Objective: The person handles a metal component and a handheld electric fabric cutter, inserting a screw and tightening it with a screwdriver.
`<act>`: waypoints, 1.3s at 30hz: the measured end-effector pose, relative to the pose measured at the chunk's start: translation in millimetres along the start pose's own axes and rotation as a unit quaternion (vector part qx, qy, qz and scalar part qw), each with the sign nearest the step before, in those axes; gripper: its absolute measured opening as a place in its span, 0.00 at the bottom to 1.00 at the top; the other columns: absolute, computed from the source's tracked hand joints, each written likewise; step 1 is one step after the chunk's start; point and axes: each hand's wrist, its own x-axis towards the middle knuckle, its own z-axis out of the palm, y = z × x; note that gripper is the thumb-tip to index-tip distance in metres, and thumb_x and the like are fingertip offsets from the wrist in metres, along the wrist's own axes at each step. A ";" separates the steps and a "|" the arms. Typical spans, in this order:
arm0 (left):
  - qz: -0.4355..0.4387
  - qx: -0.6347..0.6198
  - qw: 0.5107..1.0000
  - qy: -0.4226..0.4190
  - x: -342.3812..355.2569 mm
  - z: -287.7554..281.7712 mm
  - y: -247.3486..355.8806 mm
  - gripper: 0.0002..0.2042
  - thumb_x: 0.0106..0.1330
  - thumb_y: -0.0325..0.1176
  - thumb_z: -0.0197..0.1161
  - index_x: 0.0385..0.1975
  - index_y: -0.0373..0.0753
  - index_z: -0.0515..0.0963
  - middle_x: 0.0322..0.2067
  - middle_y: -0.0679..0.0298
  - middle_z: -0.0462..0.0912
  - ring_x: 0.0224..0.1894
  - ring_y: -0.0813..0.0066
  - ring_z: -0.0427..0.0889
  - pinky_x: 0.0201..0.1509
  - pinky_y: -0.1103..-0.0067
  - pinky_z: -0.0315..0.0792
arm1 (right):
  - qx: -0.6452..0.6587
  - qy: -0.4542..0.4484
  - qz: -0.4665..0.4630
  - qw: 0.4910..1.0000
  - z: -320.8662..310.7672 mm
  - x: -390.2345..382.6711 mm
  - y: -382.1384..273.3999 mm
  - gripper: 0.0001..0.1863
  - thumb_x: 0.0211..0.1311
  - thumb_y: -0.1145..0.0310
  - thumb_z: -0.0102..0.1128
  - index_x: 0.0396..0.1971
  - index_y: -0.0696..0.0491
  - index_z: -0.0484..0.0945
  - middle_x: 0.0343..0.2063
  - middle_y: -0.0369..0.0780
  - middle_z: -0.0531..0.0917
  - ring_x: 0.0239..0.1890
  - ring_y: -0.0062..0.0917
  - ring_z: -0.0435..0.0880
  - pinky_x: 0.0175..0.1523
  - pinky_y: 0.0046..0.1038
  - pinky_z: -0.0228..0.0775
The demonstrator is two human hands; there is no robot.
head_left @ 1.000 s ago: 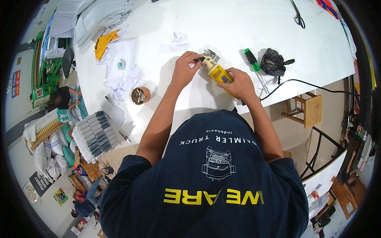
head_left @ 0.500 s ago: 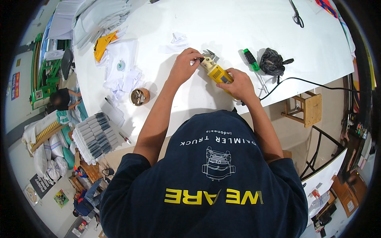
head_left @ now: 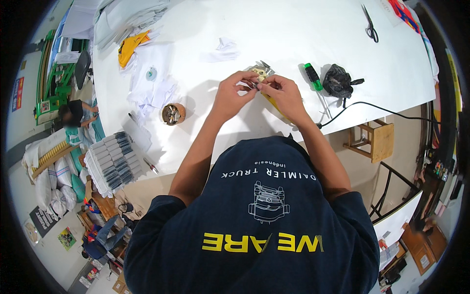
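On the white table, a yellow corded power tool point(head_left: 261, 73) lies with its cream head and metal base plate pointing away from me. My left hand point(head_left: 233, 96) and my right hand point(head_left: 286, 98) meet just in front of that head, fingertips pinched together. Something small and dark shows between the fingertips, too small to name. The right hand covers much of the tool's yellow body. To the right lies a screwdriver point(head_left: 312, 77) with a green and black handle, beside a crumpled black plastic bag point(head_left: 338, 81).
A round tin point(head_left: 173, 114) of small bits stands left of my forearm. White cloth point(head_left: 155, 88) and a yellow cloth point(head_left: 131, 49) lie beyond. Scissors point(head_left: 370, 29) rest far right. The black cord point(head_left: 387, 111) runs off past a wooden stool point(head_left: 377, 141). Another person point(head_left: 78, 115) is far left.
My right hand has let go of the tool's yellow body and moved up-left to meet my left hand. The left hand has shifted slightly right and nearer me.
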 end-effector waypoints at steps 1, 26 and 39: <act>0.004 -0.009 1.000 0.010 -1.9 3.2 0.2 0.19 0.66 0.20 0.71 0.57 0.33 0.84 0.50 0.62 0.88 0.50 0.78 0.85 0.54 0.76 0.83 | 0.020 0.001 -0.015 1.000 4.7 4.1 8.4 0.15 0.69 0.61 0.72 0.40 0.60 0.87 0.22 0.35 0.81 0.26 0.19 0.76 0.33 0.27 0.68; -0.058 -0.182 0.981 0.031 -15.2 14.6 -33.6 0.11 0.66 0.20 0.71 0.47 0.28 0.83 0.43 0.56 0.89 0.47 0.69 0.90 0.56 0.73 0.85 | 0.336 -0.015 0.123 0.934 1.4 -5.1 -6.8 0.05 0.71 0.70 0.67 0.38 0.56 0.82 0.25 0.31 0.78 0.18 0.09 0.63 0.23 0.18 0.48; -0.132 -0.264 0.954 0.057 12.0 -10.9 -70.3 0.10 0.73 0.24 0.61 0.49 0.27 0.82 0.44 0.55 0.86 0.46 0.66 0.88 0.55 0.73 0.81 | -0.173 -0.079 -0.032 0.981 -14.1 72.6 2.2 0.18 0.68 0.60 0.69 0.48 0.57 0.91 0.37 0.46 0.93 0.39 0.30 0.89 0.50 0.32 0.79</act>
